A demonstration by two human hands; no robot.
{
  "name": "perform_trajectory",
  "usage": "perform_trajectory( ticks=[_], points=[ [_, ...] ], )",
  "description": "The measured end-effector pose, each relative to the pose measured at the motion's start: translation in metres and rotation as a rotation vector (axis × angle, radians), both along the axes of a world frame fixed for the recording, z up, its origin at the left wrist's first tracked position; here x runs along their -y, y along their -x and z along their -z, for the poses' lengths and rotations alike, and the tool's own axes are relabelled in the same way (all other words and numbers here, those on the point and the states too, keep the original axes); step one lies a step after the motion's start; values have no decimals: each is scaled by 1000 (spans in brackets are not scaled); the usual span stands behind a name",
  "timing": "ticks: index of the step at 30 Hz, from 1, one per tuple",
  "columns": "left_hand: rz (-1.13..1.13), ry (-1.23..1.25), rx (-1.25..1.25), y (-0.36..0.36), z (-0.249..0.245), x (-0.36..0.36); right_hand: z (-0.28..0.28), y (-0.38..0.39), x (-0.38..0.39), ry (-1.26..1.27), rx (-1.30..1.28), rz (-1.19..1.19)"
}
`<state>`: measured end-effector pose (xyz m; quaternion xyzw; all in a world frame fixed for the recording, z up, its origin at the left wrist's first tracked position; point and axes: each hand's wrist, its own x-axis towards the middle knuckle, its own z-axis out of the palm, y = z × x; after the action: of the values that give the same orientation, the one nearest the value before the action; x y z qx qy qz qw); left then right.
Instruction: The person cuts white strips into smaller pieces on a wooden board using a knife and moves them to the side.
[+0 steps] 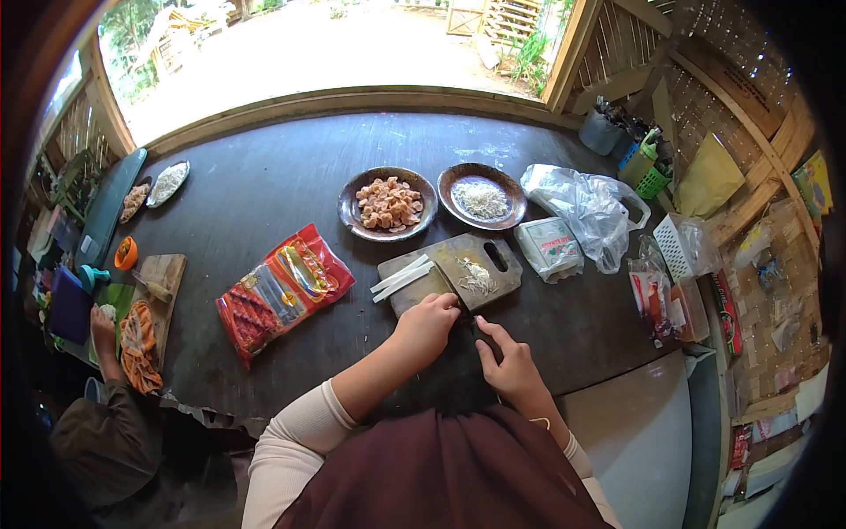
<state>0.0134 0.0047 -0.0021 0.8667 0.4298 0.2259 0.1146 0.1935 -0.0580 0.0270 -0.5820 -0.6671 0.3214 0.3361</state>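
- Dark wooden surface (264,189) carries a cutting board (449,271).
- Left hand (427,324): grip curled closed at the board's near edge; contents indiscernible.
- Right hand (509,363): just beside it; grip state cannot be told.

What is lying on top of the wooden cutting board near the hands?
White strips and a shredded white pile; the left hand covers the board's near edge.

No text, brand or number is legible in this view. The red packet (284,291) at the middle of the counter (264,176) carries printed panels. The white packet (548,247) toward the right edge carries a greenish label. Both appear to bear lettering, but it is too small and blurred to read.
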Motion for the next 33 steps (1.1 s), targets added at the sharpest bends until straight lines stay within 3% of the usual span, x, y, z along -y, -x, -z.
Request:
perform_trajectory(
  ticks=[5, 20, 24, 33],
  points=[
    [13, 48, -11, 1, 3, -3, 13, 0, -13, -104, -1, -49],
    [-2, -18, -4, 0, 2, 0, 15, -12, -12, 15, -18, -22],
    [-7, 78, -28, 0, -1, -1, 23, -9, -15, -28, -57, -20],
    [-8, 40, 34, 0, 5, -2, 19, -7, -7, -51, -92, 37]
  ],
)
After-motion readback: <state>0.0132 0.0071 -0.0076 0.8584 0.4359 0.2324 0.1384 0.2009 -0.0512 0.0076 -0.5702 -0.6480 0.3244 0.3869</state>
